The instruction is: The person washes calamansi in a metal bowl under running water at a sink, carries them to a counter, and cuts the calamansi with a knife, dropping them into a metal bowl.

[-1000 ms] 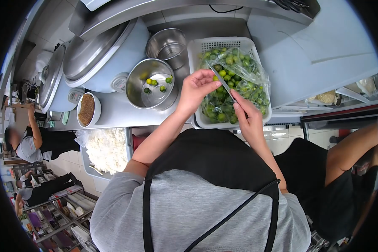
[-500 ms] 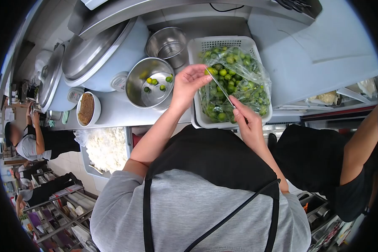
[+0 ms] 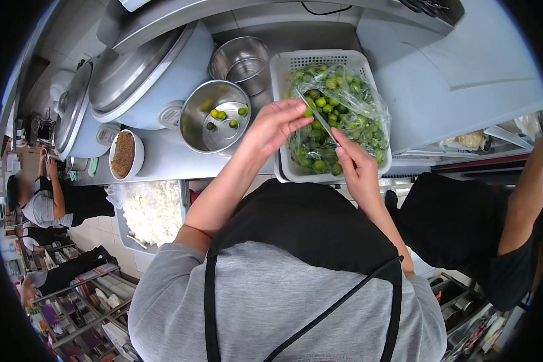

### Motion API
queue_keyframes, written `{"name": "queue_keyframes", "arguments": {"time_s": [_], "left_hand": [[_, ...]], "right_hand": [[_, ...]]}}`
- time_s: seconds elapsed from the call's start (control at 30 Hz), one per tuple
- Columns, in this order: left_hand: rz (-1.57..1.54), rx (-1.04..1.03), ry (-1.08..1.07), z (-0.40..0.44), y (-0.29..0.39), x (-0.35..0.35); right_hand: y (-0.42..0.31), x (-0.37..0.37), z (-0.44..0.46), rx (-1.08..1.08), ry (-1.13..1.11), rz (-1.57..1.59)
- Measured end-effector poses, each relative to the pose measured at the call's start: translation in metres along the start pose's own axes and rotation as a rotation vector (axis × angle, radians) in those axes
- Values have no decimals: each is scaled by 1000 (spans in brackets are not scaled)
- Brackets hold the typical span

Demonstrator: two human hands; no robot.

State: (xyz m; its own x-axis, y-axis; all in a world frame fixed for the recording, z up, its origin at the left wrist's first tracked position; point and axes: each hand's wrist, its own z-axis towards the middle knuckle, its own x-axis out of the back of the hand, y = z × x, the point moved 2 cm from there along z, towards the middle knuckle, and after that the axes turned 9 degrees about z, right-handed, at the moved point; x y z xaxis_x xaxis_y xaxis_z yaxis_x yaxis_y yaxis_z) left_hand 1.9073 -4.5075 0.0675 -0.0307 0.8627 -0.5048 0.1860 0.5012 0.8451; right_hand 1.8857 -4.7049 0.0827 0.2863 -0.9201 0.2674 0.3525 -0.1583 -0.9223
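Observation:
My left hand (image 3: 279, 125) is closed, pinching a small green lime (image 3: 308, 112) at its fingertips. My right hand (image 3: 356, 161) grips a knife (image 3: 321, 120), whose blade slants up and left beside that lime. Under both hands a clear plastic bag (image 3: 368, 120) full of small green limes lies open in a white perforated basket (image 3: 277, 69). To the left, a steel bowl (image 3: 190, 123) holds several limes, some yellowish.
Behind that bowl stands an empty-looking steel pot (image 3: 241, 57). Further left are large lidded containers (image 3: 154, 84), a white bowl of brown grains (image 3: 124, 155) and a tub of white food (image 3: 154, 217). A co-worker (image 3: 470, 223) is close at right; others stand at left.
My left hand moved left from the knife tip, then back to it with a lime at the fingertips. The knife stays in my right hand. The co-worker at right has shifted.

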Motion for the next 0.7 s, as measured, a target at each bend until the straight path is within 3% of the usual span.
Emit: {"name": "queue_keyframes", "arguments": {"time_s": [0.13, 0.2, 0.23, 0.27, 0.33, 0.37, 0.4, 0.47, 0.53, 0.63, 0.67, 0.7], "left_hand": [[-63, 3, 36, 19, 15, 13], [154, 16, -68, 30, 17, 16], [385, -4, 1, 34, 14, 11], [385, -5, 1, 35, 12, 5], [1478, -288, -103, 37, 8, -13], [1743, -321, -60, 42, -5, -15], [1743, -323, -61, 47, -15, -17], [2087, -84, -44, 47, -21, -24], [2101, -94, -82, 50, -22, -18], [1441, -318, -12, 39, 3, -8], [1442, -318, -17, 34, 10, -5], [995, -163, -24, 29, 15, -1]], "right_hand": [[13, 20, -11, -94, -6, -55], [20, 29, -15, -298, 6, -73], [17, 32, -14, -229, 34, -91], [18, 32, -13, -228, 35, -91], [18, 33, -11, -110, 122, -87], [16, 32, -10, -109, 124, -88], [12, 32, -9, -110, 109, -70], [8, 30, -6, -107, 99, -53], [6, 29, -6, -129, 73, -15], [7, 27, -9, -144, 99, 17], [6, 27, -10, -146, 104, 17], [5, 26, -10, -156, 108, 36]]}}
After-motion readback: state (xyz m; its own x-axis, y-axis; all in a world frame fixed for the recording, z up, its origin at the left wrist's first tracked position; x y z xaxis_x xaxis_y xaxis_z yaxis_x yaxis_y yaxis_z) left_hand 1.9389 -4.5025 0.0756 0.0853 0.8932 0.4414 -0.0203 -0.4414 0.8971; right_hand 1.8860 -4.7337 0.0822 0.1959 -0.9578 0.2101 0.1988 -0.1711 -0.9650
